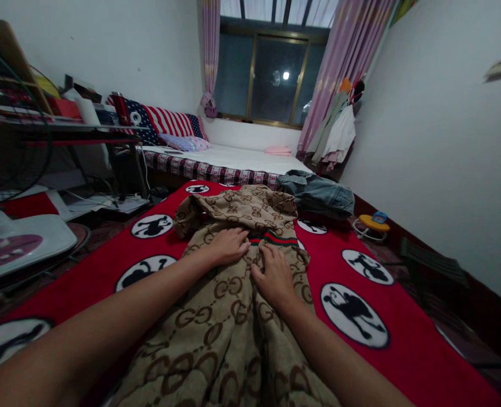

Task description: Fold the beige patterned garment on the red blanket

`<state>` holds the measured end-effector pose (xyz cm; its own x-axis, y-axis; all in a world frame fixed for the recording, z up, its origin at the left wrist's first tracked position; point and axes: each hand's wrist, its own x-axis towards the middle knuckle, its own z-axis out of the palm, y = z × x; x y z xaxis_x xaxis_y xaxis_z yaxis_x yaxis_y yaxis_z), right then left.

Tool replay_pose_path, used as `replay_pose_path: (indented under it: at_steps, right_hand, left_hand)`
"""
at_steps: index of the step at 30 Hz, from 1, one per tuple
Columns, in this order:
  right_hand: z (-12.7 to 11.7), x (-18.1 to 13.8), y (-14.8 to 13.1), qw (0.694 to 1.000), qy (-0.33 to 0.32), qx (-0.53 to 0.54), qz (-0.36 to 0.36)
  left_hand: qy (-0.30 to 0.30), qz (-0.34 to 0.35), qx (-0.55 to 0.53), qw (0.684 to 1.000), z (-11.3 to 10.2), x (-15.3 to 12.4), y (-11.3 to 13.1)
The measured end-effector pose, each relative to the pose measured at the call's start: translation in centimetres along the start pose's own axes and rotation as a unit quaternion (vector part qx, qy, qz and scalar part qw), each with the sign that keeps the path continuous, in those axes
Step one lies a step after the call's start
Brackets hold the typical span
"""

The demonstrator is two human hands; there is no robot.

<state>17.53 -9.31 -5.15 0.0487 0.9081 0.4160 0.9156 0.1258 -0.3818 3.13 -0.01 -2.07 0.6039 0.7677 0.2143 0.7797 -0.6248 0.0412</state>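
A tan garment (229,316) with a brown logo print and a green-and-red striped band lies spread on a red blanket (331,260) with black-and-white cartoon circles. My left hand (227,246) rests flat on the garment near the striped band, fingers stretched out. Just to its right, my right hand (273,277) also lies flat on the fabric, fingers extended toward the band. Neither hand holds anything.
Folded jeans (318,195) lie past the garment at the blanket's far right. A second bed (233,158) with pillows stands under the window. A cluttered desk (64,130) and a white fan base (21,243) are at left. A toy (373,223) lies by the right wall.
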Motion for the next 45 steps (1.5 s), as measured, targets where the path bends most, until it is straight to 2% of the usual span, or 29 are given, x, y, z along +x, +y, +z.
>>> replay_pose_path:
  at_steps: [5, 9, 12, 15, 18, 20, 22, 25, 28, 32, 34, 37, 40, 42, 43, 45]
  right_hand:
    - [-0.3, 0.0, 0.3, 0.999, 0.021, -0.024, 0.015]
    - [-0.6, 0.3, 0.9, 1.000, -0.001, -0.028, 0.010]
    - [-0.5, 0.8, 1.2, 0.999, 0.015, 0.038, 0.003]
    - [-0.5, 1.2, 1.4, 0.984, 0.079, 0.159, -0.014]
    - [-0.7, 1.5, 1.3, 0.958, 0.126, 0.257, -0.017]
    - [-0.8, 1.6, 1.1, 0.957, 0.092, 0.272, -0.036]
    - [-0.8, 1.5, 0.7, 0.966, 0.013, 0.248, -0.074]
    - [-0.6, 1.3, 0.2, 0.971, -0.068, 0.202, -0.104]
    - [-0.3, 1.0, -0.3, 0.963, -0.089, 0.219, -0.131]
    - [-0.6, -0.4, -1.1, 0.950, -0.103, 0.243, -0.165]
    - [-1.7, -1.6, -1.4, 0.951, -0.106, 0.231, -0.176]
    - [-4.5, -2.8, -0.4, 0.966, -0.080, 0.168, -0.178]
    - [-6.7, -2.4, 2.9, 0.986, 0.014, 0.113, -0.123]
    - [-7.0, -1.7, 5.4, 0.991, 0.069, 0.104, -0.041]
    - [-6.7, -1.5, 6.2, 0.992, 0.072, 0.103, -0.001]
    - [-5.8, -1.6, 6.7, 0.995, 0.014, 0.097, 0.017]
  left_hand:
    - [-0.038, -0.112, 0.027, 0.993, 0.1, 1.1, 0.0]
    - [-0.059, -0.156, 0.021, 0.986, 0.0, 0.6, -1.9]
    - [-0.050, -0.162, 0.015, 0.985, 0.1, -0.1, -3.0]
    - [0.002, -0.111, 0.027, 0.993, 0.6, -0.7, -3.3]
    - [0.096, -0.004, -0.007, 0.995, 1.0, -1.3, -3.0]
    - [0.161, 0.054, -0.043, 0.985, 1.1, -1.5, -2.6]
    - [0.212, 0.085, -0.059, 0.972, 1.1, -1.5, -2.2]
    - [0.249, 0.122, -0.042, 0.960, 1.1, -1.1, -1.5]
    - [0.204, 0.130, -0.016, 0.970, 1.4, -0.5, -1.4]
    - [0.070, 0.038, 0.008, 0.997, 2.1, 0.1, -2.0]
    - [0.033, 0.009, 0.013, 0.999, 2.2, 0.2, -2.3]
    - [0.025, 0.005, 0.008, 1.000, 2.2, 0.2, -2.3]
    - [0.029, 0.005, 0.004, 1.000, 2.1, 0.1, -2.1]
    - [0.033, 0.003, 0.000, 0.999, 2.1, 0.1, -2.0]
    - [0.036, 0.003, -0.002, 0.999, 2.1, 0.1, -2.0]
    - [0.040, 0.002, -0.004, 0.999, 2.2, 0.1, -2.0]
